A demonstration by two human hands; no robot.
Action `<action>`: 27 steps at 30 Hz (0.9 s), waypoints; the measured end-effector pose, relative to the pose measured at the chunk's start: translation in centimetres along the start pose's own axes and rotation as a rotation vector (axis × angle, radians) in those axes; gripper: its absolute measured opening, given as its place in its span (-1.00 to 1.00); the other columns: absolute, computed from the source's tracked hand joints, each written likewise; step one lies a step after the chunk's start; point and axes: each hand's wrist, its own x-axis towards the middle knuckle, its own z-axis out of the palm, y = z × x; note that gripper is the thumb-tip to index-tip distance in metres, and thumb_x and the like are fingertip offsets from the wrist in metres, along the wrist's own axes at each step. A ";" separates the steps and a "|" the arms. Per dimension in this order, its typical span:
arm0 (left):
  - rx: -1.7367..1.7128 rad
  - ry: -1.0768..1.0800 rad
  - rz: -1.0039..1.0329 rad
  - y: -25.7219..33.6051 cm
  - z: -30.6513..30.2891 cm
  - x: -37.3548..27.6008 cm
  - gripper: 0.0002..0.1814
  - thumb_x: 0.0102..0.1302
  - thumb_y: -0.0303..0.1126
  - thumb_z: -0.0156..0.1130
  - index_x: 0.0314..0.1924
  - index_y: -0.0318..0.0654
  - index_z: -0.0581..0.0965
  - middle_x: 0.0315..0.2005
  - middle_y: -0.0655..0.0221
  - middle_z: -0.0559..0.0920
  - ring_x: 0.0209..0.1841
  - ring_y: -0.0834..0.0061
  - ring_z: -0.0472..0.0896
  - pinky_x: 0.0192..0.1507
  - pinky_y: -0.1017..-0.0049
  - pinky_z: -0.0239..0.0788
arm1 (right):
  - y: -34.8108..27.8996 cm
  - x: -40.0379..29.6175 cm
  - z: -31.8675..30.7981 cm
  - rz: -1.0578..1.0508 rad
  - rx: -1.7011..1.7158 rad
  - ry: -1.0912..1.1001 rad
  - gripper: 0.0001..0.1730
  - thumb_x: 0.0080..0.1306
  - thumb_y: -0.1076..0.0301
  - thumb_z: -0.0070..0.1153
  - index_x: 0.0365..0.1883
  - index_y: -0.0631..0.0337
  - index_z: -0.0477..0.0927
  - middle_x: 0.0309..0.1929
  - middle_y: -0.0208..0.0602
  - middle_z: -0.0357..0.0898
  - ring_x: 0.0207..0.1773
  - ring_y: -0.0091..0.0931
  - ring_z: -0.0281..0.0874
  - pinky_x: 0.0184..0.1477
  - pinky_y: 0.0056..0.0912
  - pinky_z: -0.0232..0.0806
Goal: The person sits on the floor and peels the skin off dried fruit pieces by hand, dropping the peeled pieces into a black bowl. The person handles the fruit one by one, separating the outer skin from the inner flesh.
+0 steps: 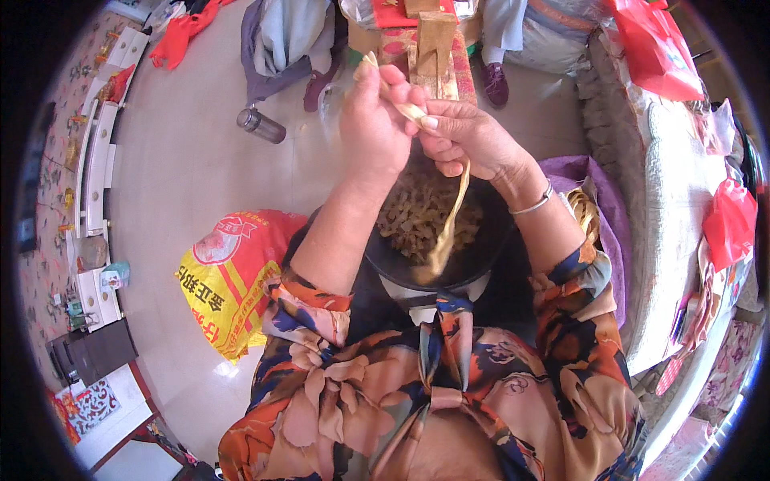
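Observation:
A pale yellow, flat, pliable strip [448,234] runs between my hands; its material cannot be told. My left hand [379,114] grips its upper end, whose tip shows above the thumb. With thumb and fingers, my right hand [460,132] pinches the same strip just beside the left fingers. The loose end hangs down from my right hand, blurred at its tip, over a dark round pan [385,273]. Many small brownish-yellow pieces [421,210] lie in the pan. Directly beyond my hands stands a wooden block-like device [436,42] on a patterned red cloth.
A red and yellow printed sack [240,270] lies at the left. At the right, a purple bag [610,210] holds more coiled strips [583,213]. A dark bottle [261,125] stands on the floor. Another person's shoes [495,84] show beyond, and a covered sofa [662,240] lines the right.

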 end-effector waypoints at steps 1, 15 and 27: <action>-0.065 0.000 0.005 0.2 -0.3 0.2 -0.61 0.45 -0.05 -0.16 -0.40 -0.16 0.39 -0.64 0.51 0.32 -0.52 0.57 0.36 -0.50 0.55 0.20 | 0.1 0.1 0.1 0.009 -0.054 0.026 -0.76 0.43 0.25 -0.12 -0.22 0.21 0.50 -0.59 -0.64 0.16 -0.62 -0.77 0.02 -0.62 -0.71 -0.02; 1.201 -0.195 1.088 1.1 -1.8 0.3 -0.77 0.32 -0.37 0.02 -0.22 -0.37 0.57 -0.30 0.13 0.64 -0.26 0.25 0.64 -0.19 0.41 0.47 | 1.0 -0.8 1.2 -0.251 0.032 0.082 -0.71 0.32 0.31 0.00 -0.07 0.30 0.47 -0.57 -0.60 0.28 -0.60 -0.76 0.10 -0.58 -0.74 0.01; 0.677 -0.147 0.183 -3.4 -1.2 -1.5 -0.58 0.29 -0.47 -0.06 0.13 -0.52 0.38 0.01 0.15 0.52 0.02 0.49 0.50 0.15 0.50 0.25 | 2.7 -0.1 0.4 -0.599 -1.290 0.772 -0.77 0.27 0.25 0.05 -0.32 0.26 0.48 -0.46 0.08 0.52 -0.40 -0.04 0.53 -0.40 -0.15 0.36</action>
